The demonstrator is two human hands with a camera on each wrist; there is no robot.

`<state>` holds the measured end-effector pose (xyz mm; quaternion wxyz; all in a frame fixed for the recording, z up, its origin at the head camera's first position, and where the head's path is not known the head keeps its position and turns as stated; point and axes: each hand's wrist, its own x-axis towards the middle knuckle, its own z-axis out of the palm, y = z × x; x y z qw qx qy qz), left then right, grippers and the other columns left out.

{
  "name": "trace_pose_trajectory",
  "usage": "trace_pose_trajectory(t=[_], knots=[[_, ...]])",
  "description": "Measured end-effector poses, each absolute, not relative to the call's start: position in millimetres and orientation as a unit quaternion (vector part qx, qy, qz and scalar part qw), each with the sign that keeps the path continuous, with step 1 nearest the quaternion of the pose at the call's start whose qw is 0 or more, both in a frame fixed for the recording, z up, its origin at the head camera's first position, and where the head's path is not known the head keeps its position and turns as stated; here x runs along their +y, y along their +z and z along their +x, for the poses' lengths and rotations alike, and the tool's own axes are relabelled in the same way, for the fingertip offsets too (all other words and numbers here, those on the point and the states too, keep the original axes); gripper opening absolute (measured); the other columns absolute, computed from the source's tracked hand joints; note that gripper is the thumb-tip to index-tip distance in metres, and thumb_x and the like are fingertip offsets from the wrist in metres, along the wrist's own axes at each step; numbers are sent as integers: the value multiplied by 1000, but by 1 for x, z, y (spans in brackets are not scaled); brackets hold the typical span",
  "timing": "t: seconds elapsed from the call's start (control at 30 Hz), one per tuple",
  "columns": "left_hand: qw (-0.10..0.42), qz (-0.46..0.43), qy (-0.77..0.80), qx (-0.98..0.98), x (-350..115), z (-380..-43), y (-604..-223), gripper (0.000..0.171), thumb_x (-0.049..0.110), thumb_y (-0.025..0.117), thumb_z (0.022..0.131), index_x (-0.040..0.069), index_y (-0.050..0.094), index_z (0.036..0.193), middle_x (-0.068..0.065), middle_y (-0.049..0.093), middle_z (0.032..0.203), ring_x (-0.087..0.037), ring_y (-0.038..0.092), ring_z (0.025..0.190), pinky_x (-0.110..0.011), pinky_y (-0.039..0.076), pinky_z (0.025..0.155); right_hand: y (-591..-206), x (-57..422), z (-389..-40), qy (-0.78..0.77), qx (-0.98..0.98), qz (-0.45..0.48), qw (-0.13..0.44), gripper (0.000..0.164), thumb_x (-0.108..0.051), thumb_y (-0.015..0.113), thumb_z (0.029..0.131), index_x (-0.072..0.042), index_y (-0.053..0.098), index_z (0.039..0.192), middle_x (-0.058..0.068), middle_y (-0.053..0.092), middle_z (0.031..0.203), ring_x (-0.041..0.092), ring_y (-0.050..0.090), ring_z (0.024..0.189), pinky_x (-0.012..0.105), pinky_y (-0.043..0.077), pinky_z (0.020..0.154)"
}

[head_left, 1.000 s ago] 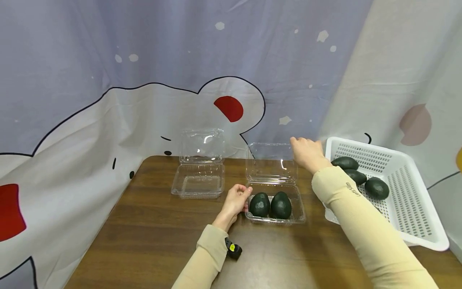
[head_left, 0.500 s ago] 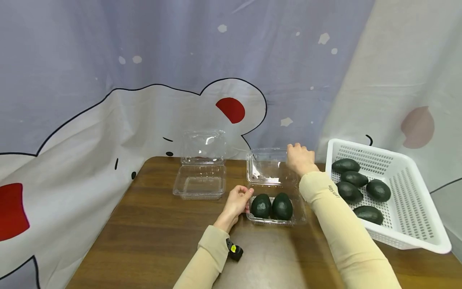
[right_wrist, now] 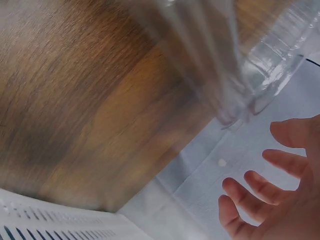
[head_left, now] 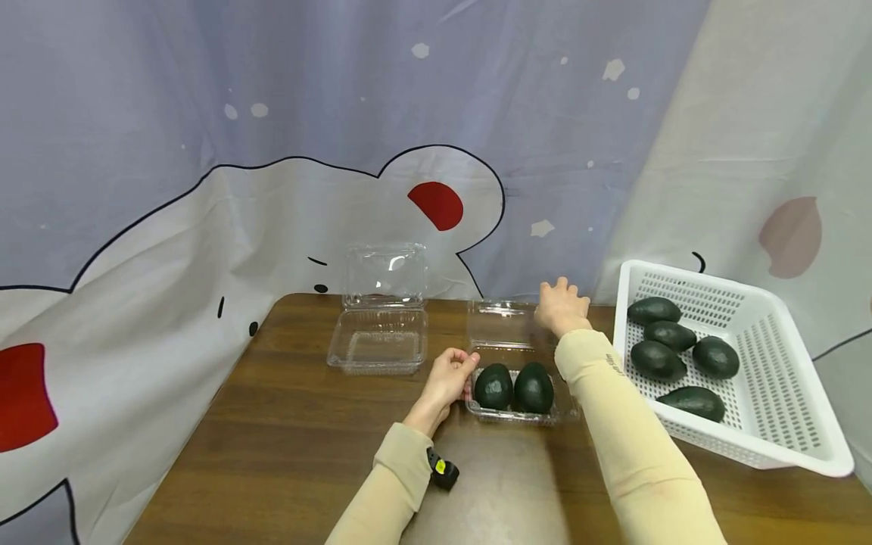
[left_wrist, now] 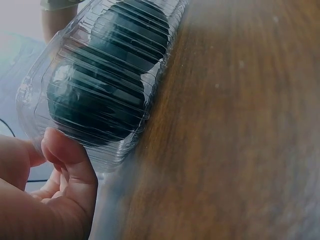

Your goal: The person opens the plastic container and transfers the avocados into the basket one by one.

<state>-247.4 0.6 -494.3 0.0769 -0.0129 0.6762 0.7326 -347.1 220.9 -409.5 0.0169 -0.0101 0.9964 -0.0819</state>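
Observation:
A clear plastic clamshell container [head_left: 521, 416] stands on the table with two dark green avocados [head_left: 493, 387] side by side in its base. My left hand [head_left: 446, 382] pinches its left end; in the left wrist view, the thumb [left_wrist: 65, 147] presses the end wall, with the index finger near the rim. Behind the base, the hinged lid [head_left: 500, 322] leans forward over its hinge. My right hand [head_left: 562, 306] is at the lid's right edge, palm down. The right wrist view shows its fingers [right_wrist: 250, 200] spread and relaxed beside the lid's corner, gripping nothing.
Left of the filled container, a second clamshell [head_left: 378, 344] sits with its lid raised and nothing inside. A white perforated basket [head_left: 783, 363] holding several avocados [head_left: 715, 357] stands at right. A printed curtain [head_left: 306, 91] hangs behind the table [head_left: 293, 439].
The lid has tilted forward and lower. My right hand has moved left and down with it, and its arm has uncovered more avocados in the basket. The left hand keeps its place.

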Motion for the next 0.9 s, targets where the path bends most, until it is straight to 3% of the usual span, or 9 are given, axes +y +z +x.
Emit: trace_pose_trajectory(t=[0.43, 0.9], knots=[[82, -20, 729, 680, 2, -250, -497, 25, 25, 63, 97, 4, 50, 101, -1, 45, 62, -10, 43, 47, -21, 42, 40, -390, 212, -336, -87, 995, -39, 29, 53, -15, 53, 94, -5, 43, 145, 29, 37, 137, 50, 36, 124, 69, 34, 92], [84, -14, 733, 675, 0, -249, -494, 23, 23, 63, 98, 3, 50, 99, -1, 45, 61, -10, 43, 47, -21, 42, 40, -366, 190, -299, -178, 980, -93, 19, 48, -24, 65, 93, -10, 52, 137, 22, 46, 132, 44, 45, 120, 64, 42, 89]])
